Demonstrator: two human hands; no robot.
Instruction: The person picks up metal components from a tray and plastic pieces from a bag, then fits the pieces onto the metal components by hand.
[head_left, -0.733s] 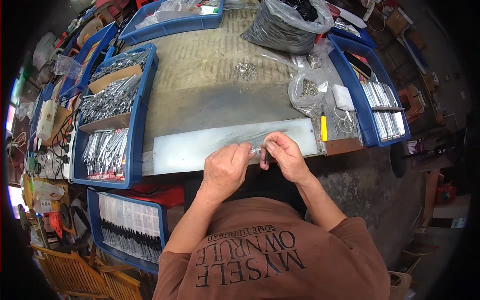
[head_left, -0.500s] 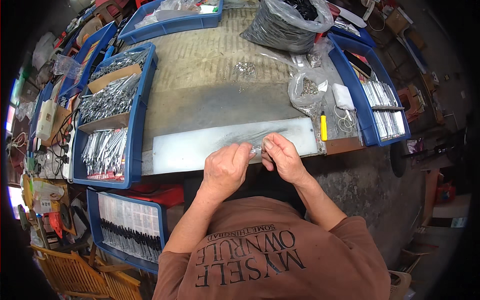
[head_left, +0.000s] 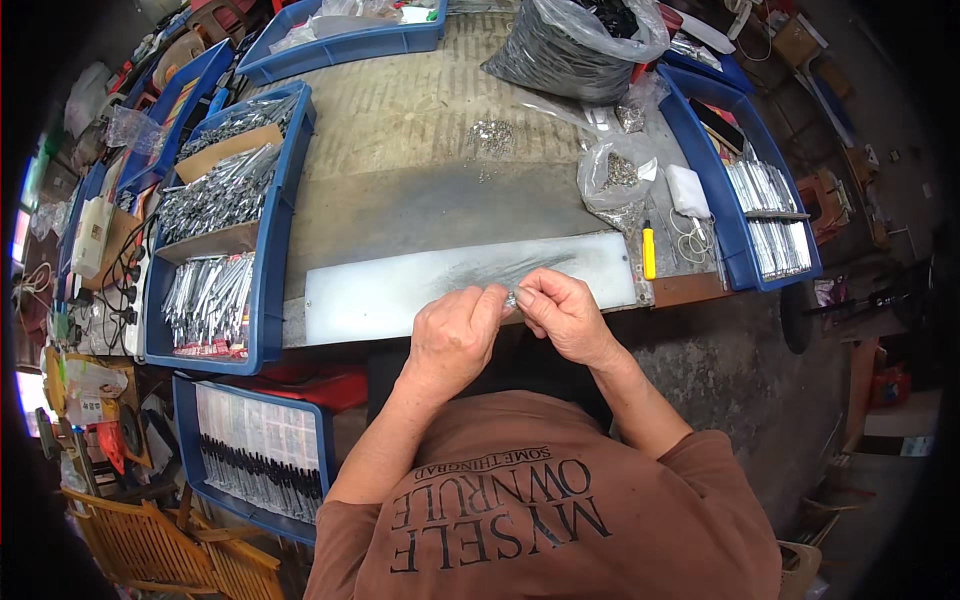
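Hands barely shifted, left hand and right hand grip pinching small metal piece between fingertips

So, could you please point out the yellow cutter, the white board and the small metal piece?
yellow cutter [head_left: 649, 264], head view, middle of its body.
white board [head_left: 400, 290], head view, bare left part.
small metal piece [head_left: 511, 298], head view, tip showing between both hands.

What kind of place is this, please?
Probably a small workshop for sorting or packing metal parts. Blue bins hold bundled silvery pieces, a large plastic bag is full of dark parts, and both hands pinch a small metal piece over a worn workbench.
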